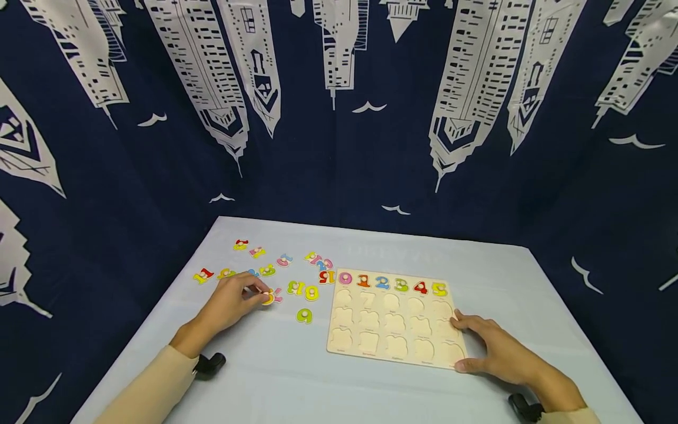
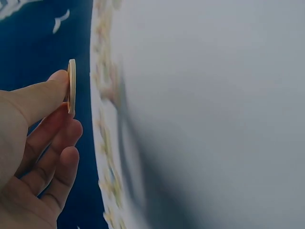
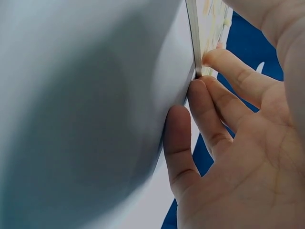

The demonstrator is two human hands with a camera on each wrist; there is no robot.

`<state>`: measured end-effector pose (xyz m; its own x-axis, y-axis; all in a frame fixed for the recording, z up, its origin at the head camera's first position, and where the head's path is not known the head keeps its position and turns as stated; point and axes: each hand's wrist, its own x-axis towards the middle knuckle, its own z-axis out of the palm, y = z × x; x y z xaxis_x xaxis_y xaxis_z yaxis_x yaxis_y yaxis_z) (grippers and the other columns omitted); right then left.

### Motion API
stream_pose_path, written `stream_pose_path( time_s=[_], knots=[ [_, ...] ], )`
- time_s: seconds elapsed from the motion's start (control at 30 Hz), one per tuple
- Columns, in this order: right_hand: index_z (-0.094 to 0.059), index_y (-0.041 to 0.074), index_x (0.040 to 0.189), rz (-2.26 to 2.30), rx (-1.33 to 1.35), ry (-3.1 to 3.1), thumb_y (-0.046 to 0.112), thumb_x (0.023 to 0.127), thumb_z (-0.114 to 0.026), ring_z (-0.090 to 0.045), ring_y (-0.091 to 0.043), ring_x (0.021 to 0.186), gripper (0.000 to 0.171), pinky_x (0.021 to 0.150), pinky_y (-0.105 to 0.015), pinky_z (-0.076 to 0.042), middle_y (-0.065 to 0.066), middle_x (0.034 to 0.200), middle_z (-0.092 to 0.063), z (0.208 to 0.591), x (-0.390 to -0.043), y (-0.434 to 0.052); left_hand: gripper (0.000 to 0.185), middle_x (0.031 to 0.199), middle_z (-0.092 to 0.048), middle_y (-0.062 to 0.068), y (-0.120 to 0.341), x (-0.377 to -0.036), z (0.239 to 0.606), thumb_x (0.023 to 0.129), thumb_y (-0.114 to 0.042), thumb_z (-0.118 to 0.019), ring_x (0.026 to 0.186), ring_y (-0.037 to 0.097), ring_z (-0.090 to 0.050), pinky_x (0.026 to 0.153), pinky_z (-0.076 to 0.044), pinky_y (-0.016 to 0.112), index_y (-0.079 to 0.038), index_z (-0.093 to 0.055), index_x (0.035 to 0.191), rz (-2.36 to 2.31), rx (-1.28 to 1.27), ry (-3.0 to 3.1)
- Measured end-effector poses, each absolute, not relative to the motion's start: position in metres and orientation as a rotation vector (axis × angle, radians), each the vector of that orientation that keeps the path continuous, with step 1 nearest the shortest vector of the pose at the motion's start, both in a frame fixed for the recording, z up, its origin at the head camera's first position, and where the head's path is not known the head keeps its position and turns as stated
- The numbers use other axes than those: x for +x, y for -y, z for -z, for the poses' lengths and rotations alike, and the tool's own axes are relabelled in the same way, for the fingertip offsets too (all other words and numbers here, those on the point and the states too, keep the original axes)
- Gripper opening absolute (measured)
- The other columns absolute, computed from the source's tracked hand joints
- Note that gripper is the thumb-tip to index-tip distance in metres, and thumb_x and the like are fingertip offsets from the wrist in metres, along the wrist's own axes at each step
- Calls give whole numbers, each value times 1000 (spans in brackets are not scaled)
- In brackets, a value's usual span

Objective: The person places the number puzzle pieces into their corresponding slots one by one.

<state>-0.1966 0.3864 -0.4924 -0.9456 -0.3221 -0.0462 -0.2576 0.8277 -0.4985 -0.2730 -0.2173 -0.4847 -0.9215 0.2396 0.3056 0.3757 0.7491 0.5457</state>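
Between thumb and fingertip, my left hand [image 1: 233,297] pinches a yellow number piece [image 1: 268,298]. The left wrist view shows that wooden piece [image 2: 72,86] edge-on, so its figure is hidden there. A pink piece [image 1: 278,295] lies just beside it in the head view. My right hand [image 1: 500,347] rests at the right edge of a wooden number puzzle board [image 1: 381,330], thumb by the near corner and fingertips along the side. In the right wrist view its fingers [image 3: 205,107] touch the board edge. Coloured numbers 0 to 5 fill the board's top row; lower recesses are bare wood.
Several loose number pieces lie left of the board, among them a green piece [image 1: 304,316], a yellow-green piece [image 1: 311,292] and a red-and-yellow piece [image 1: 203,275]. A red-and-orange 15 [image 1: 326,277] lies close by the board's upper left corner. The white table [image 1: 265,377] meets a dark blue patterned curtain [image 1: 339,165].
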Motion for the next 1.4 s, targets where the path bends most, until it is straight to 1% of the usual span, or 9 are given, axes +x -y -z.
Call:
stream_pose_path(
  time_s=[0.13, 0.23, 0.3, 0.43, 0.5, 0.73, 0.97, 1.17, 1.4],
  knots=[
    [-67, 9, 160, 748, -459, -2871, 51, 80, -105, -53, -56, 157, 98, 123, -67, -48, -24, 180, -52, 492, -200, -382, 12, 103, -82, -10, 192, -280, 477, 97, -20, -98, 101, 13, -75, 92, -65, 35, -23, -89, 105, 933, -542, 2736],
    [-67, 9, 160, 751, -464, -2865, 51, 80, -105, -52, -56, 158, 98, 124, -70, -46, -24, 180, -52, 493, -201, -380, 12, 105, -83, -9, 171, -286, 473, 98, -20, -97, 102, 13, -75, 92, -64, 35, -21, -89, 106, 940, -585, 2746],
    [-68, 9, 159, 757, -458, -2864, 51, 80, -105, -52, -56, 158, 97, 125, -61, -48, -24, 180, -52, 494, -201, -381, 13, 106, -83, -9, 156, -290, 473, 98, -22, -97, 102, 13, -74, 92, -62, 33, -21, -88, 107, 954, -608, 2761],
    [-68, 10, 157, 769, -448, -2864, 52, 79, -105, -53, -55, 158, 97, 121, -28, -46, -22, 179, -53, 497, -199, -383, 12, 105, -81, -11, 126, -298, 476, 99, -25, -97, 102, 12, -71, 91, -59, 29, -24, -88, 107, 982, -655, 2784],
    [-68, 10, 158, 774, -450, -2862, 52, 79, -105, -53, -55, 158, 97, 117, -20, -44, -22, 179, -53, 498, -198, -384, 11, 105, -80, -11, 113, -301, 479, 99, -25, -96, 102, 12, -72, 90, -60, 29, -24, -87, 105, 995, -689, 2783],
    [-68, 11, 159, 746, -431, -2867, 53, 79, -105, -53, -54, 158, 98, 119, -28, -47, -21, 180, -52, 500, -197, -387, 7, 104, -82, -6, 72, -313, 490, 101, -22, -94, 97, 15, -70, 91, -59, 30, -21, -88, 105, 952, -788, 2785],
    [-68, 12, 159, 787, -432, -2856, 51, 79, -105, -51, -54, 160, 97, 113, -9, -35, -20, 181, -51, 503, -195, -387, 6, 95, -76, -6, 52, -317, 497, 102, -23, -94, 88, 10, -59, 81, -51, 28, -20, -89, 102, 945, -738, 2859],
    [-68, 12, 158, 807, -442, -2860, 51, 80, -105, -50, -55, 160, 95, 111, -4, -31, -21, 181, -51, 500, -194, -386, 6, 95, -74, -6, 47, -318, 498, 101, -24, -94, 87, 9, -60, 82, -52, 28, -20, -90, 101, 911, -703, 2868],
    [-68, 10, 159, 824, -456, -2867, 50, 81, -104, -51, -55, 158, 94, 109, -1, -27, -22, 181, -51, 497, -194, -387, 9, 93, -72, -6, 44, -316, 492, 100, -25, -96, 84, 9, -59, 77, -50, 27, -21, -89, 98, 826, -657, 2877]
  ],
)
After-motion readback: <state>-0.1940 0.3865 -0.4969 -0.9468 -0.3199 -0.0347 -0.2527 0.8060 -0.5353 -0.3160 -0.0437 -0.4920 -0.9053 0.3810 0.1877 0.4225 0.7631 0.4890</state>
